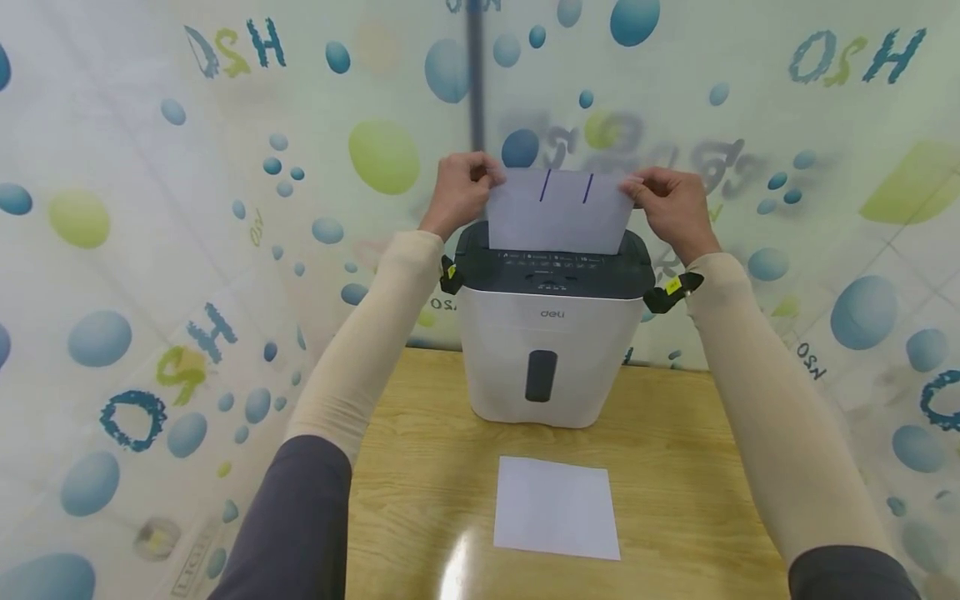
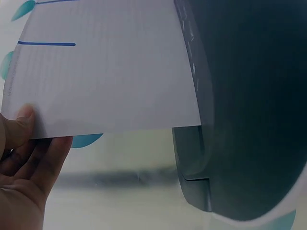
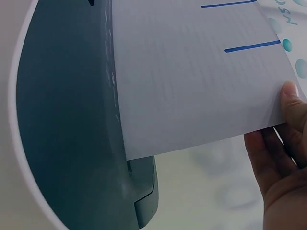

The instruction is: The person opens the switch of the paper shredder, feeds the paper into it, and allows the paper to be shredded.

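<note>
A white sheet of paper [image 1: 558, 217] with two short dark blue lines at its top edge stands upright at the top of a paper shredder [image 1: 555, 358]. My left hand [image 1: 463, 187] pinches the sheet's upper left corner between thumb and fingers. At the upper right corner, my right hand [image 1: 671, 204] pinches it the same way. Both wrist views show the paper [image 2: 110, 72] with its lower edge against the shredder's dark top [image 3: 67, 110]. How deep that edge sits in the slot is hidden. The shredder has a white body with a dark window.
Another white sheet [image 1: 557, 508] lies flat on the wooden table [image 1: 420, 483], in front of the shredder. Behind and on both sides hangs a curtain [image 1: 315, 150] printed with blue and green dots.
</note>
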{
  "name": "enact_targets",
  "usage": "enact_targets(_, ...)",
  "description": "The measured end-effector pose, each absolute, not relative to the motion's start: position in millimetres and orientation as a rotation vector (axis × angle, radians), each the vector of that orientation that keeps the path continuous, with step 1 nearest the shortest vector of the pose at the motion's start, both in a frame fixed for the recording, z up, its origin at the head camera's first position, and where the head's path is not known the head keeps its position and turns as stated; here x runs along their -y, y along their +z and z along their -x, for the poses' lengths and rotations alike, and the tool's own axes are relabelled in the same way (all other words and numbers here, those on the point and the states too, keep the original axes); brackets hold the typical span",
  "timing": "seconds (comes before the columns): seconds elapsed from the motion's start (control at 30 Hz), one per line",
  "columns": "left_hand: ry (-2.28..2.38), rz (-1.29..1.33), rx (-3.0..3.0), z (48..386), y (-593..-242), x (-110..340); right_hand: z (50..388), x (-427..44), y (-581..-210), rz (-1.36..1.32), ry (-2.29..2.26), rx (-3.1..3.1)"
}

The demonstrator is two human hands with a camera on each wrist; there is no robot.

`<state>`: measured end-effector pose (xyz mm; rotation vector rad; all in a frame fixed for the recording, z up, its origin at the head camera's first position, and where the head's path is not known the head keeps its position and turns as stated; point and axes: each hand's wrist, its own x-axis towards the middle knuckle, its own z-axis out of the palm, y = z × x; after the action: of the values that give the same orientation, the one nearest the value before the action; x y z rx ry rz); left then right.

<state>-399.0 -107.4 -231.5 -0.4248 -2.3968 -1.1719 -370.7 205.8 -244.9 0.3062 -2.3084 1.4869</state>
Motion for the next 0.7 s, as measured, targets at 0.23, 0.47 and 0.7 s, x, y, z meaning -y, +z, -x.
enact_targets(0.23,-1.168,0.406,2.466,399.6,-236.1,108.8,372.3,-205.3,-250.7,-0.292,1.432,2.373)
enact_targets(0.47,-1.136,0.387,2.542,400.3,-239.4,110.4,373.6,-207.2,-250.7,-0.291,1.38,2.487)
enact_targets(0.7,-1.085,0.353,2.638,398.9,-241.9,108.1,375.5,-209.0,-251.2,-0.252,1.295,2.625)
